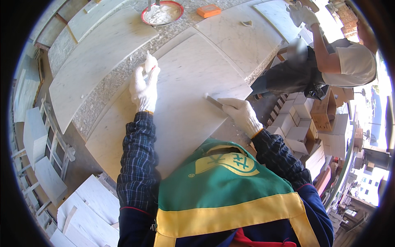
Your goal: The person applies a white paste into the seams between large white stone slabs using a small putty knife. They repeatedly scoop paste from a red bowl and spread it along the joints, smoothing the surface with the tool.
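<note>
A white marble slab [187, 86] with faint grey veins lies in front of me. My left hand [144, 88], in a white knit glove, is closed around a small white squeeze bottle [150, 62] whose pointed nozzle faces away from me. Over the slab's right part, my right hand [240, 113], gloved the same way, grips a flat putty knife [214, 101]. A dab of white paste shows at the blade's tip, which is at or just above the slab; contact cannot be made out.
A red-rimmed bowl [163, 13] of white paste, tools standing in it, and an orange block [208, 11] sit at the far side. More slabs [103, 51] lie left. A co-worker [329, 61] in white gloves stands at right, near cardboard boxes [298, 136].
</note>
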Demonstrator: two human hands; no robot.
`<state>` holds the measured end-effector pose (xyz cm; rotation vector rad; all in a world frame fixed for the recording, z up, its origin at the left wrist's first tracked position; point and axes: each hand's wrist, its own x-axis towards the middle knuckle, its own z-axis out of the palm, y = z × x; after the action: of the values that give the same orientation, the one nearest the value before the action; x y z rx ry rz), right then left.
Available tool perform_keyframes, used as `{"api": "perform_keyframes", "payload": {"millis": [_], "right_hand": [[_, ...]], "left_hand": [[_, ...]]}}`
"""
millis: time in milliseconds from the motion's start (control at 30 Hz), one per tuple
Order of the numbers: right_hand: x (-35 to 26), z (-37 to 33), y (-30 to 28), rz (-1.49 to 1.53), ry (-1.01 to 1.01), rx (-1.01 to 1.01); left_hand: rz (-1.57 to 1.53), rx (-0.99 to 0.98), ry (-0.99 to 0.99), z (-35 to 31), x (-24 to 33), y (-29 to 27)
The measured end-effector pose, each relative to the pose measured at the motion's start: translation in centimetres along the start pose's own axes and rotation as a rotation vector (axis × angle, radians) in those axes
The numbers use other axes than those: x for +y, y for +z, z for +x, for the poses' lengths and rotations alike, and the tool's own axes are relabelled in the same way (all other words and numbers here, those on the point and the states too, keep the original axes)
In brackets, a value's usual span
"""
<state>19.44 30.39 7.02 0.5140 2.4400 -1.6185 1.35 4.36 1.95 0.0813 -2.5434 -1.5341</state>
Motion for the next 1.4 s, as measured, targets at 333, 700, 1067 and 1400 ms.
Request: {"api": "perform_keyframes", "payload": {"millis": [333,700,1067,1400], "right_hand": [[-0.2,-0.4,0.2,-0.083,-0.055,0.053],[-2.2,5.0,-0.7,0.083,-0.032,0.046],[-10.9,27.9,1.0,0.334,-0.217,-0.109],[-5.5,16.9,-3.2,-0.02,-0.115,-0.042]], "left_hand": [[0.007,0.002,0.009,-0.2,0.5,-0.1],[-0.044,0.128,0.085,-0.3,-1.0,0.3],[0.185,0.202,0.309,0.3,-0.4,0.5],[0.237,0.16,0.203,0.3,-0.6,0.6]]}}
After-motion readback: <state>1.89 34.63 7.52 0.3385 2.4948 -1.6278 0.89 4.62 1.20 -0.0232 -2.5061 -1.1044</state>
